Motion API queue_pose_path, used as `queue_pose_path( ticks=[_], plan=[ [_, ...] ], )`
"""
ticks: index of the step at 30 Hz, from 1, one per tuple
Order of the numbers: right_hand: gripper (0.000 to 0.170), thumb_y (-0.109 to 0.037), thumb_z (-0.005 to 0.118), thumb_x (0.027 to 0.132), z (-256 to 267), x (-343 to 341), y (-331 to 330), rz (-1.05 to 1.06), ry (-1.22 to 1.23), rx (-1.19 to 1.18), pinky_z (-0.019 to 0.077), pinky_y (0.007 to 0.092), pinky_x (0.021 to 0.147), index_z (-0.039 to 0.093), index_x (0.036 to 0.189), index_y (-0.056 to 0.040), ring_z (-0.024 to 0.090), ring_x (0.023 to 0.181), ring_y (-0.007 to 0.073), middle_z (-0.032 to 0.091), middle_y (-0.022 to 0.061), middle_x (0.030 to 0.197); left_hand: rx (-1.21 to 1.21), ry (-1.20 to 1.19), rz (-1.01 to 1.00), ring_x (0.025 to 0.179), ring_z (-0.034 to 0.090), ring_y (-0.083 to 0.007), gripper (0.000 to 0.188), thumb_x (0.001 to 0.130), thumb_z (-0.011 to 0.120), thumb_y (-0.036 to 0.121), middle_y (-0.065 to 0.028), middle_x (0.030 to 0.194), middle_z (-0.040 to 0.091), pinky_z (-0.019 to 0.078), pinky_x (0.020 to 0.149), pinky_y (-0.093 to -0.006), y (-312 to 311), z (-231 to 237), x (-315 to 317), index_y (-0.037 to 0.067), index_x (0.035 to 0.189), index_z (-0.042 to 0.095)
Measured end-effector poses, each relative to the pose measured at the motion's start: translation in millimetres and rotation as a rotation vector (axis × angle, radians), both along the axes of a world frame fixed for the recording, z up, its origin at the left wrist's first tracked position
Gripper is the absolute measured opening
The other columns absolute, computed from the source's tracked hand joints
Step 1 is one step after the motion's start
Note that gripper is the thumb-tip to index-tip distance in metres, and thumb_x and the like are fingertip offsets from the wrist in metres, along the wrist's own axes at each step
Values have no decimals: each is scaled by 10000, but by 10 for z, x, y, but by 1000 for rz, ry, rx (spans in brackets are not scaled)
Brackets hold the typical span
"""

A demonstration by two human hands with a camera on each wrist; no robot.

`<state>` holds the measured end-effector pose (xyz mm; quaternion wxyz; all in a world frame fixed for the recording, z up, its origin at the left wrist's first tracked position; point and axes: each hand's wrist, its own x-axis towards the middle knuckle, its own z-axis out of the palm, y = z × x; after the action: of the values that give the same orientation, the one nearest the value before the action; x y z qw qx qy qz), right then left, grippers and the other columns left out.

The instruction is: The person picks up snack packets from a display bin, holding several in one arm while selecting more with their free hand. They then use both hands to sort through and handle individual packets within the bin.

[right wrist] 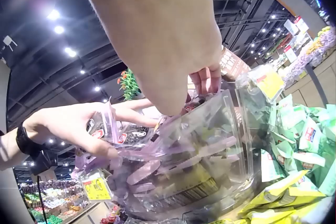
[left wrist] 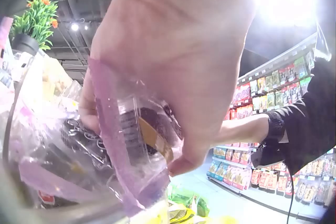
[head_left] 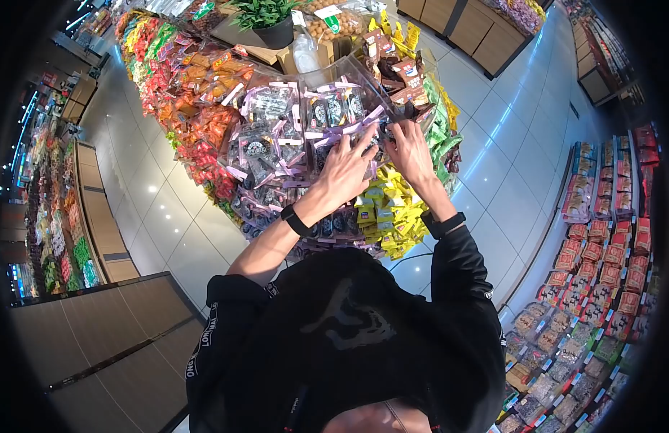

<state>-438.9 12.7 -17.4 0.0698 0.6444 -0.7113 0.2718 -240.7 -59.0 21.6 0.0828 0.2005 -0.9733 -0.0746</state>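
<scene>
My left hand (head_left: 343, 173) is over clear bins of packets at the middle of the display. Between its thumb and fingers it holds a clear packet with a purple edge (left wrist: 110, 124), dark contents showing through the film. Close to its right, my right hand (head_left: 414, 151) reaches over the wall of a clear bin (right wrist: 210, 129). Its fingers (right wrist: 207, 79) are curled down around a small dark packet (right wrist: 194, 102), partly hidden by the hand. More purple-edged packets (head_left: 266, 151) lie under and left of the left hand.
Yellow packets (head_left: 392, 206) lie nearest the body, green packets (head_left: 444, 141) at right, and orange and red packets (head_left: 204, 101) at left. Brown packets (head_left: 406, 76) and a potted plant (head_left: 273, 25) are behind. A stocked shelf (head_left: 587, 274) stands across the tiled aisle.
</scene>
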Motion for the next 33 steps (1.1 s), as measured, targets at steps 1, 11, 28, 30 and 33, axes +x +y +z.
queue_pose_path(
  ticks=[1,11,28,30,33],
  plan=[
    [358,-137,718,857,-7,0,11,5,-14,-3,499,469,946,593,1178,-40,563,1068,369,560,176,1111,-8,-38,-52,1245,483,-435,775,702,854,182,-124,1656,264,576,937,-489,-7,14,-1,35,1408,569],
    [431,-150,764,840,-54,-37,20,44,-38,-57,507,464,939,593,1219,-39,563,1076,373,565,173,1132,-100,-137,-14,1206,488,-498,936,695,856,126,-116,1685,214,599,880,-511,28,-113,-144,96,1527,427],
    [424,-174,760,846,-90,32,28,-73,7,-76,513,460,875,592,1208,-32,562,996,350,546,168,1076,-56,-281,84,1181,532,-432,929,698,834,117,-175,1675,225,626,826,-453,63,3,-250,85,1535,430],
    [414,-174,755,857,-99,31,18,-75,6,-72,514,458,874,591,1208,-29,565,1000,355,549,171,1079,-54,-279,86,1176,534,-433,937,697,839,124,-178,1675,226,628,827,-449,58,28,-223,84,1537,426],
    [373,-166,733,892,-131,-32,-2,32,-72,-163,511,455,879,594,1208,-26,570,1018,363,558,174,1083,-4,-233,57,1192,529,-450,961,693,854,142,-178,1676,224,631,832,-450,39,66,-179,83,1545,414]
  ],
)
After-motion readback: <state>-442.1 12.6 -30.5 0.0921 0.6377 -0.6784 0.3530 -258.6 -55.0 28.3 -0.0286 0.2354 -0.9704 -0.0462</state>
